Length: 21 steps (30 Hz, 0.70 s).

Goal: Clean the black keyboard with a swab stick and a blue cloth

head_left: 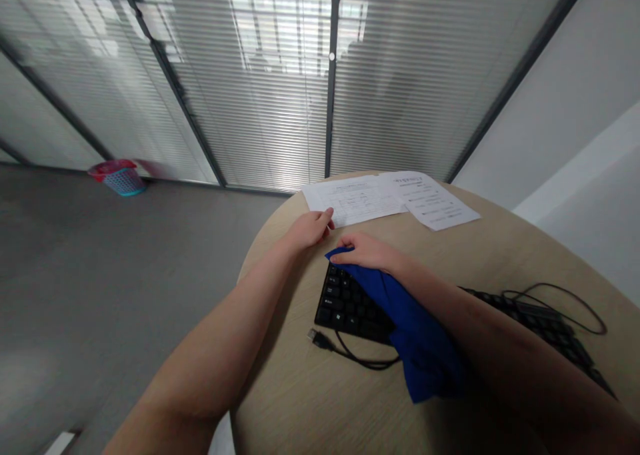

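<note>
So the right hand [363, 251] is pinching one corner of a royal-blue cloth [425, 348] right at the far left corner of a black keyboard [345, 301], which makes it the nearer hand by a fair bit. From that hand the visible keys lie toward the wearer, and the long axis seems to run off to the right, under the forearm. The rest of the cloth drapes back toward the wearer across the keys, so cloth and arm hide the middle. More black keys [550, 325] show beyond the forearm with a thin cable loop [595, 311]; can't tell if that's the same board or a second one. The left hand [313, 228] sits just left of and a bit farther out than the right, loosely relaxed, thumb apart from curled fingers, nothing visible in it. It's by the near edge of a printed sheet [350, 201]; can't say if they touch. Another sheet [435, 205] lies out to the right. A USB plug [321, 339] and its cord rest on the wooden tabletop [280, 401], wearer's side of the keyboard from the right hand.
</note>
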Each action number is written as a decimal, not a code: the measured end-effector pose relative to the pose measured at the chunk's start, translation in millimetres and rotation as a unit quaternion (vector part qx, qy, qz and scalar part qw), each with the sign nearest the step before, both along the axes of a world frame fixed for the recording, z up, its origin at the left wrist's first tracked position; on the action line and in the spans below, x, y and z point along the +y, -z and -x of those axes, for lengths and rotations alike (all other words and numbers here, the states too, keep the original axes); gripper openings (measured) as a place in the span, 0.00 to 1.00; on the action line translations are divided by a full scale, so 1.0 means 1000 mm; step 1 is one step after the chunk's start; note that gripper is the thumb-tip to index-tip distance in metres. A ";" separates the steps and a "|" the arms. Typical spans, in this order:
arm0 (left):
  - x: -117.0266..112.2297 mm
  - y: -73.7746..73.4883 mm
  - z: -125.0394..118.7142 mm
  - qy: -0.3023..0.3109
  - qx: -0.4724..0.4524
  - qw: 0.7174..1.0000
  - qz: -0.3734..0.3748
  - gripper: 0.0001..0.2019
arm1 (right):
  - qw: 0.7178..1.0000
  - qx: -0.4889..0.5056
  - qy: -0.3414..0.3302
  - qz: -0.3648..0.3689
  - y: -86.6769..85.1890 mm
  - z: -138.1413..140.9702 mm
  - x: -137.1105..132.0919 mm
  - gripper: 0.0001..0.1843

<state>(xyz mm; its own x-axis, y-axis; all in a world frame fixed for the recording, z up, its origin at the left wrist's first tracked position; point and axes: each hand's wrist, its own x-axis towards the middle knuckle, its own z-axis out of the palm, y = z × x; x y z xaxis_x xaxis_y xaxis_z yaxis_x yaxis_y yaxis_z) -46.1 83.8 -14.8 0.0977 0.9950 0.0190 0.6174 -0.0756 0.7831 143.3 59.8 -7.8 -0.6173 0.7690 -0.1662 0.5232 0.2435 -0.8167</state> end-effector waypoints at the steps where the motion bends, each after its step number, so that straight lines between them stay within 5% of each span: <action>1: 0.000 0.000 0.000 0.000 0.000 1.000 0.003 0.33 | 1.000 -0.005 -0.002 -0.006 0.000 0.000 0.000 0.11; 12: 0.004 0.004 0.005 0.006 -0.009 1.000 0.007 0.33 | 0.996 0.064 -0.025 0.049 0.010 -0.006 0.009 0.05; 21: 0.006 0.004 0.006 0.017 -0.025 0.999 -0.036 0.28 | 0.988 0.095 0.075 0.098 -0.002 -0.003 0.006 0.03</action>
<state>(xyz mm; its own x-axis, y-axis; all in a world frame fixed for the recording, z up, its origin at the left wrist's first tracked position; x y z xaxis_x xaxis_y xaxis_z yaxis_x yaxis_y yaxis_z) -52.3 89.5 -18.4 0.1276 0.9871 0.0970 0.5738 -0.1533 0.8045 146.4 66.2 -5.4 -0.5330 0.8191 -0.2123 0.3742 0.0031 -0.9273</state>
